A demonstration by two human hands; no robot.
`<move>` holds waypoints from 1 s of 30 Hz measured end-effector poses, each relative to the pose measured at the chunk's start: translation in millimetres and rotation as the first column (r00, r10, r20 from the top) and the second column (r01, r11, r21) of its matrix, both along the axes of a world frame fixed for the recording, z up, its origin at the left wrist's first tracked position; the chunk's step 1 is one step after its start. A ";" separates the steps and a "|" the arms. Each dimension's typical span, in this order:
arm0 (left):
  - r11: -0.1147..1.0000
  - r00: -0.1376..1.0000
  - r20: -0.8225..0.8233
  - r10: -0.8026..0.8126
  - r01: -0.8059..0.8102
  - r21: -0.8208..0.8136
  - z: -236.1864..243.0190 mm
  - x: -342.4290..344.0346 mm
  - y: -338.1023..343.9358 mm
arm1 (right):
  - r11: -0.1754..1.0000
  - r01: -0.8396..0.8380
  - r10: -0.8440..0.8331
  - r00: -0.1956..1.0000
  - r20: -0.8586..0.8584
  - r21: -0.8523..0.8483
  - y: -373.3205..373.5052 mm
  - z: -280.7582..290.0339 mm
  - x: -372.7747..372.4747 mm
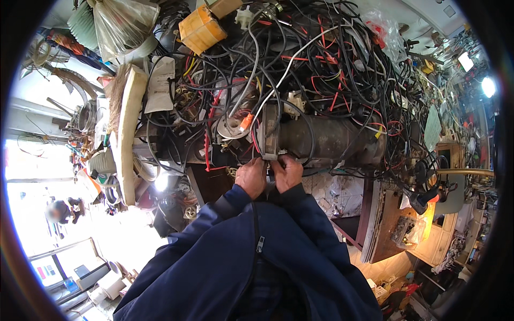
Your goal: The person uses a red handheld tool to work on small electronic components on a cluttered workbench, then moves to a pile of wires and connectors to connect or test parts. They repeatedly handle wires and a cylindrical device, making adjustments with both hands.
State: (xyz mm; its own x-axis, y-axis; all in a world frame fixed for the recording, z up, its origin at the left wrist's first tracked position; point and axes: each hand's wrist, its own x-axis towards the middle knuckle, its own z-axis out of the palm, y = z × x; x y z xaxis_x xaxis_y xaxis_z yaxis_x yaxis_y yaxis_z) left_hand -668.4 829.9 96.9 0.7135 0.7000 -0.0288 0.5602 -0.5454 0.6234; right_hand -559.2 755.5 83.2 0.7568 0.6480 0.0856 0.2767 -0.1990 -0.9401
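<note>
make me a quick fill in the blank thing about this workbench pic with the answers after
1. The left hand and right hand are at the ____, not upper, end of the upright metal piece.
2. The jacket is dark ____ in colour.
3. The dark metal cylinder lies to the ____ of the small orange piece.

Missing words: lower; blue; right.

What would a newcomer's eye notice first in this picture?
Probably the tangle of dark cables, spread across the upper middle. The left hand and right hand are close together below it, at a metal flange beside a large cylinder. A boxy yellow object sits above, left of centre.
</note>
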 end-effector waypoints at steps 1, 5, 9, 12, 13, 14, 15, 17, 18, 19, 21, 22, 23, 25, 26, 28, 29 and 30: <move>1.000 1.000 0.007 -0.008 0.008 0.013 -0.4 0.5 0.9 | 1.000 0.007 -0.007 1.000 -0.024 0.013 -1.6 3.6 -1.6; 0.999 0.999 0.035 -0.026 0.025 0.023 -5.3 -1.7 -0.2 | 0.992 -0.023 0.030 0.998 0.054 -0.127 0.8 -0.5 5.1; 1.000 0.998 0.055 -0.014 0.013 0.015 4.5 1.2 0.4 | 0.995 -0.040 0.033 0.996 -0.084 -0.086 -2.9 3.5 2.6; 1.000 1.000 0.023 -0.019 0.019 0.016 6.0 1.2 1.8 | 0.990 -0.053 0.052 0.999 -0.010 -0.130 -1.2 -9.4 6.9; 1.000 0.999 0.034 -0.012 0.012 0.019 4.5 0.8 1.8 | 0.991 -0.044 0.042 0.999 -0.019 -0.127 -3.9 -2.4 2.9; 1.000 0.999 0.045 -0.006 0.005 0.023 1.3 0.0 0.8 | 0.992 -0.035 0.032 0.999 -0.028 -0.124 -4.6 1.5 0.8; 1.000 0.998 0.057 0.000 -0.001 0.021 -0.8 -0.4 -1.1 | 0.991 -0.036 0.032 0.999 -0.034 -0.127 -4.8 0.2 1.2; 1.000 0.998 0.061 -0.020 0.019 0.023 -2.2 0.0 1.3 | 0.990 -0.037 0.031 0.998 -0.045 -0.133 -2.6 -6.3 4.5; 0.999 0.998 0.061 -0.030 0.029 0.025 -2.5 -0.6 2.6 | 0.990 -0.058 0.055 0.998 -0.028 -0.131 4.9 -4.7 8.3; 0.999 0.998 0.047 -0.029 0.027 0.029 -3.6 -2.0 1.9 | 0.987 -0.050 0.042 0.998 -0.054 -0.150 3.0 0.0 6.1; 0.999 0.999 0.025 -0.026 0.025 0.041 -3.3 -2.4 0.5 | 0.982 -0.034 0.016 0.995 -0.099 -0.186 -5.4 14.1 0.1; 0.999 0.999 0.024 -0.030 0.029 0.035 -0.6 -0.6 1.8 | 0.996 -0.011 -0.003 0.989 -0.148 -0.089 -8.8 1.1 -2.9; 0.999 0.999 0.023 -0.034 0.033 0.029 3.5 1.3 3.7 | 0.995 -0.021 0.009 0.993 -0.120 -0.101 -4.2 -6.1 1.6; 0.999 0.999 0.024 -0.030 0.029 0.019 3.8 -1.3 1.6 | 0.990 -0.042 0.032 0.997 -0.075 -0.133 4.6 -13.1 7.5; 1.000 0.999 0.033 -0.022 0.021 0.020 -0.4 -2.9 -0.9 | 0.992 -0.031 0.022 0.997 -0.074 -0.123 -0.3 -13.2 3.5; 1.000 0.998 0.054 -0.019 0.017 0.023 -0.4 -0.2 1.6 | 0.996 -0.012 0.007 0.998 -0.060 -0.093 -5.8 -4.8 0.3; 1.000 0.998 0.061 -0.025 0.024 0.020 1.6 0.9 3.2 | 0.994 -0.017 0.010 0.998 -0.057 -0.107 -2.5 -5.7 3.0; 0.999 0.998 0.061 -0.033 0.032 0.011 2.1 -0.6 2.2 | 0.992 -0.019 0.012 0.998 -0.060 -0.126 -0.1 -7.6 3.8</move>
